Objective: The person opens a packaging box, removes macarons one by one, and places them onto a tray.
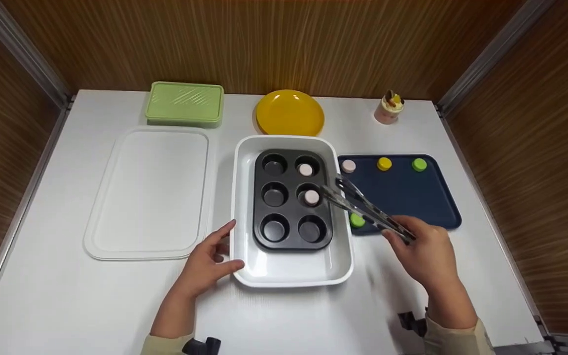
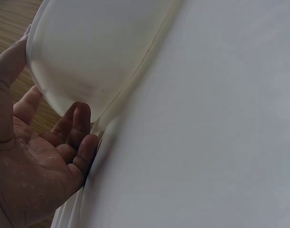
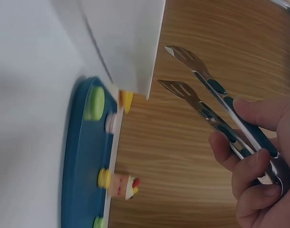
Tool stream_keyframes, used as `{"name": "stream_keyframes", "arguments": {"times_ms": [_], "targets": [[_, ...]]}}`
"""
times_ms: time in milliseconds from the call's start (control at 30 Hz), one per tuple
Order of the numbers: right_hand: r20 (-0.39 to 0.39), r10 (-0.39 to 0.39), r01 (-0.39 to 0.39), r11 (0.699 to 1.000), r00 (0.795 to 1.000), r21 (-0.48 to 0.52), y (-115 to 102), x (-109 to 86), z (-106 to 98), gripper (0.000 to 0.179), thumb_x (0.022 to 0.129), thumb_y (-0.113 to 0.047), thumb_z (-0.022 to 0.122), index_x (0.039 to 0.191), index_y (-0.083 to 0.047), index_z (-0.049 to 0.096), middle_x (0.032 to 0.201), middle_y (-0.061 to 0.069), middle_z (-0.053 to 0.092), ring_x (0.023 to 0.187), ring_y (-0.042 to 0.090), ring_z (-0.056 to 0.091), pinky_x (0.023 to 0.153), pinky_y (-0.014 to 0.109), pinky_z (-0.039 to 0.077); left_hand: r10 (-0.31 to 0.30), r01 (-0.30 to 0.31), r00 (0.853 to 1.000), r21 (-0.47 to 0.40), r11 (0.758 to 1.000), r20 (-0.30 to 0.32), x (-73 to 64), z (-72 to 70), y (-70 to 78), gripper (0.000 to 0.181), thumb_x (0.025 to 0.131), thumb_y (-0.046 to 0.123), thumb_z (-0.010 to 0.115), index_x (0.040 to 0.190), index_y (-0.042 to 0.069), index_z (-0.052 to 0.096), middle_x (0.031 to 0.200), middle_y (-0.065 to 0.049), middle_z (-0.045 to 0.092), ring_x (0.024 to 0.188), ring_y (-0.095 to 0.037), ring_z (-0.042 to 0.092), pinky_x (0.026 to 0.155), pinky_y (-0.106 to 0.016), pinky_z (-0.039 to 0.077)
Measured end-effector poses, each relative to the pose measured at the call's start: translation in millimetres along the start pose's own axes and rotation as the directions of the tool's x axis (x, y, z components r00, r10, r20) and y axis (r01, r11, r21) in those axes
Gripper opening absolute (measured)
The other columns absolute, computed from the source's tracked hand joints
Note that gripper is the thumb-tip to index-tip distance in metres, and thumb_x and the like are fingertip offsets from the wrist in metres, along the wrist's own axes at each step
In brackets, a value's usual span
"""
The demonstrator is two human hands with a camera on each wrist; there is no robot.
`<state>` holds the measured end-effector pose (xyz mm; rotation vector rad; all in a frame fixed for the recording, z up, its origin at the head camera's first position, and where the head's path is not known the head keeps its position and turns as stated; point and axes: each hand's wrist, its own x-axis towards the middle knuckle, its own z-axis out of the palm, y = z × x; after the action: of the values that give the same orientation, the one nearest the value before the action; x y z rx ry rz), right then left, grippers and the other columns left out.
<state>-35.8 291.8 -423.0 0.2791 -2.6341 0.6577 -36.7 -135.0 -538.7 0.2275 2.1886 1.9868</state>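
A white bin (image 1: 289, 268) holds a black six-cup muffin tin (image 1: 291, 209). Pale pink macarons (image 1: 311, 197) sit in the top and middle cups of its right column. My left hand (image 1: 207, 261) holds the bin's left rim, thumb over the edge and fingers along the outer wall. Metal tongs (image 3: 221, 114) are gripped in my right hand (image 1: 427, 249), their two arms spread with nothing between the tips. Those tips hover by the bin's right rim, near the middle cup. On the dark blue tray (image 1: 407, 197) lie pink, yellow and green macarons (image 1: 419, 164).
To the left lies a flat white lid (image 1: 153, 192). Behind it is a green lidded box (image 1: 185, 103). A yellow plate (image 1: 290, 112) stands beyond the bin, and a small dessert cup (image 1: 389, 108) at the back right. Wood-grain panels (image 1: 244, 44) enclose the table's back and sides.
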Motion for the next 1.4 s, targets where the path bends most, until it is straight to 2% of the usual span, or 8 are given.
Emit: {"name": "stream_keyframes", "arguments": {"times_ms": [133, 367, 700, 900, 1133, 1300, 1400], "targets": [[0.072, 0.029, -0.03, 0.999, 0.997, 0.018, -9, 9.5, 8, 0.026, 0.083, -0.002, 0.089, 0.108, 0.0, 0.08, 0.091, 0.014, 0.078, 0.07, 0.024, 0.07, 0.062, 0.048, 0.054, -0.002, 0.002, 1.0, -0.002, 1.0, -0.002, 0.5, 0.1, -0.2, 0.085, 0.084, 0.004, 0.088, 0.158, 0.004, 0.048, 0.132, -0.021, 0.067, 0.103, -0.032, 0.066, 0.083, -0.031, 0.047], [0.197, 0.066, -0.068, 0.998, 0.978, 0.0, -21, 21.3, 20, 0.025, 0.087, -0.007, 0.086, 0.111, -0.001, 0.08, 0.096, 0.016, 0.079, 0.079, 0.031, 0.074, 0.068, 0.054, 0.056, -0.006, 0.006, 1.0, 0.0, 1.0, 0.004, 1.1, 0.9, -0.6, 0.085, 0.084, 0.004, 0.089, 0.159, 0.004, 0.048, 0.13, -0.021, 0.067, 0.101, -0.028, 0.064, 0.082, -0.03, 0.046], [0.224, 0.109, -0.094, 0.993, 0.969, -0.073, -28, 30.5, 30, 0.023, 0.09, -0.012, 0.083, 0.111, -0.004, 0.081, 0.091, 0.013, 0.078, 0.076, 0.035, 0.073, 0.063, 0.058, 0.054, -0.011, 0.011, 1.0, 0.011, 1.0, 0.0, 1.1, 0.5, 0.1, 0.085, 0.084, 0.006, 0.089, 0.159, 0.006, 0.048, 0.131, -0.019, 0.066, 0.101, -0.028, 0.064, 0.083, -0.032, 0.047], [0.255, 0.138, -0.115, 0.988, 0.957, -0.104, -33, 31.5, 35, 0.019, 0.091, -0.012, 0.081, 0.109, -0.007, 0.081, 0.085, 0.008, 0.078, 0.068, 0.028, 0.069, 0.057, 0.052, 0.052, -0.011, 0.011, 1.0, 0.0, 1.0, -0.004, -0.6, 0.5, 2.8, 0.086, 0.083, 0.007, 0.089, 0.158, 0.005, 0.048, 0.13, -0.019, 0.068, 0.104, -0.03, 0.065, 0.083, -0.032, 0.046], [0.298, 0.165, -0.124, 0.981, 0.94, -0.15, -43, 36.2, 38, 0.02, 0.092, -0.014, 0.081, 0.111, -0.005, 0.081, 0.087, 0.01, 0.078, 0.071, 0.03, 0.072, 0.059, 0.053, 0.054, -0.013, 0.013, 1.0, 0.004, 1.0, -0.006, -0.2, 0.1, 1.6, 0.086, 0.083, 0.006, 0.089, 0.158, 0.006, 0.049, 0.129, -0.019, 0.068, 0.104, -0.031, 0.066, 0.083, -0.032, 0.046], [0.34, 0.182, -0.13, 0.977, 0.922, -0.17, -46, 41.1, 39, 0.012, 0.093, -0.016, 0.081, 0.101, -0.007, 0.08, 0.085, 0.009, 0.076, 0.072, 0.033, 0.071, 0.06, 0.054, 0.053, -0.008, 0.008, 1.0, -0.001, 1.0, -0.007, -0.4, -0.1, 1.6, 0.085, 0.083, 0.006, 0.089, 0.158, 0.005, 0.049, 0.131, -0.019, 0.067, 0.103, -0.028, 0.066, 0.083, -0.031, 0.048], [0.341, 0.173, -0.117, 0.977, 0.924, -0.18, -47, 42.5, 41, 0.006, 0.093, -0.016, 0.081, 0.092, -0.01, 0.078, 0.081, 0.008, 0.074, 0.071, 0.034, 0.069, 0.058, 0.055, 0.051, -0.009, 0.009, 1.0, 0.0, 1.0, -0.008, -0.4, -0.5, 1.5, 0.085, 0.083, 0.006, 0.09, 0.158, 0.005, 0.049, 0.13, -0.019, 0.068, 0.102, -0.027, 0.066, 0.083, -0.031, 0.048]]}}
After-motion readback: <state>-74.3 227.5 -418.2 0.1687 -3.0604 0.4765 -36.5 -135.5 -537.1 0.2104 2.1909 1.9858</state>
